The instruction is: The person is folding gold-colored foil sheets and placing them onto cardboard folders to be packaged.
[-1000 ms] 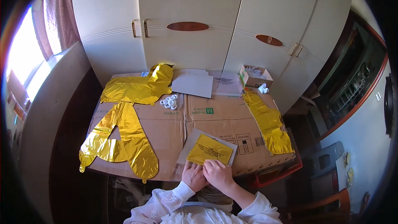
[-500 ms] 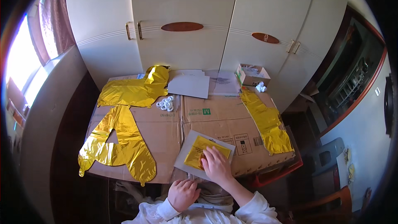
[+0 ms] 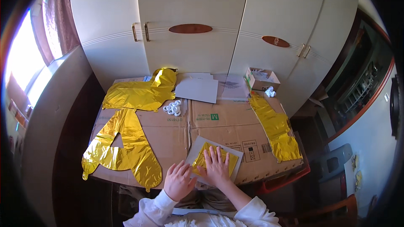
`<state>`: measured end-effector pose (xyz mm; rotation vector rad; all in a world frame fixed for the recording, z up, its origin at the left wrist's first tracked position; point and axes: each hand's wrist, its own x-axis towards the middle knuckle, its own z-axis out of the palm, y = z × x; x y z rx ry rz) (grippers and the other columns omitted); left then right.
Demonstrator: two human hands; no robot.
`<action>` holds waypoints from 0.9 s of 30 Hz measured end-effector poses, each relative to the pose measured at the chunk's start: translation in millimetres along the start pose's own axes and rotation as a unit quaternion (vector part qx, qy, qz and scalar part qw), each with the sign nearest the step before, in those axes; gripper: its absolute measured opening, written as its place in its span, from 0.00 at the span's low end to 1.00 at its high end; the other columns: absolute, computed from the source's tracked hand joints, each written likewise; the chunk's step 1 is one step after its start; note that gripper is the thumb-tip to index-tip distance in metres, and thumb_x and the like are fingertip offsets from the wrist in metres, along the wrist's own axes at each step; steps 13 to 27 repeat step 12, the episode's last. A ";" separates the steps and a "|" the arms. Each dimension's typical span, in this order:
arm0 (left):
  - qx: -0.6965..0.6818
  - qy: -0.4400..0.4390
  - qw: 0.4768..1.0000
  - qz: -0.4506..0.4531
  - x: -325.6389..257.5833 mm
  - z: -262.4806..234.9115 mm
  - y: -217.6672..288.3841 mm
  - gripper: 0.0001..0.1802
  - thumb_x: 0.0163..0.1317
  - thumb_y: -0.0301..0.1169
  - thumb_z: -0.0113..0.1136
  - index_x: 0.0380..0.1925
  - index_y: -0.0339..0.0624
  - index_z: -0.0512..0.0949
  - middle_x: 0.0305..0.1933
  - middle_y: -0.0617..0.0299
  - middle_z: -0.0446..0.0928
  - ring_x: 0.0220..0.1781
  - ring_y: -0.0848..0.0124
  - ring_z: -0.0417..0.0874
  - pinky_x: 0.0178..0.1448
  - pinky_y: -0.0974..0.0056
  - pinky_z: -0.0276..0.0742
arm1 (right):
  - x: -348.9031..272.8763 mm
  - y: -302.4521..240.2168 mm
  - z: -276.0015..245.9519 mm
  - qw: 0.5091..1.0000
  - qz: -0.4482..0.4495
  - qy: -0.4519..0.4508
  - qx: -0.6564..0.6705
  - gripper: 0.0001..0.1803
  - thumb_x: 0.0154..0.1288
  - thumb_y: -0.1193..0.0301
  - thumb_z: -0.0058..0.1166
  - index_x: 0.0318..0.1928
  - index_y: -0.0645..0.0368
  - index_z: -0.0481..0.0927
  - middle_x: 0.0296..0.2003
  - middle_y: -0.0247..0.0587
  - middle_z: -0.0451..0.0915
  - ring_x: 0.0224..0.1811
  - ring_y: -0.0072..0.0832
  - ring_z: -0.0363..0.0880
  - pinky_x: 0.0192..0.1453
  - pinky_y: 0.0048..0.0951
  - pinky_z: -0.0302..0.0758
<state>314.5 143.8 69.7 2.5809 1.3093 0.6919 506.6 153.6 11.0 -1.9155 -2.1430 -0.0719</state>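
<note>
My right hand (image 3: 216,171) lies flat with spread fingers on a folded piece of gold foil (image 3: 199,159), covering much of it. Under the foil is a grey-white card (image 3: 195,148), set at an angle by the table's near edge. My left hand (image 3: 178,183) is beside the card's lower left corner, its fingers stretched out and loosely bent, with nothing visible in them. Whether its fingertips touch the card, I cannot tell. Further left, a flat gold foil balloon shaped like a letter A (image 3: 139,155) hangs slightly past the near edge.
Flattened cardboard (image 3: 168,130) covers the table. Another gold foil balloon (image 3: 130,94) lies at the far left, and a long one (image 3: 273,122) at the right. White rings (image 3: 172,108), pale cards (image 3: 195,89), a small open box (image 3: 263,80) and a crumpled white thing (image 3: 270,91) sit toward the back.
My left hand has moved up from the table's near edge to the card's corner. The fingers of my right hand have spread flatter over the foil. The whole view has shifted slightly.
</note>
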 end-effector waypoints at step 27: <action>0.166 -0.090 0.978 -0.084 206.6 13.3 -156.6 0.16 0.58 0.42 0.61 0.42 0.46 0.83 0.52 0.57 0.80 0.56 0.57 0.78 0.56 0.50 0.74 | 9.0 -4.0 -16.3 0.989 0.035 -0.144 -0.024 0.43 0.63 0.34 0.42 0.74 0.38 0.60 0.76 0.51 0.49 0.78 0.61 0.40 0.64 0.87 0.32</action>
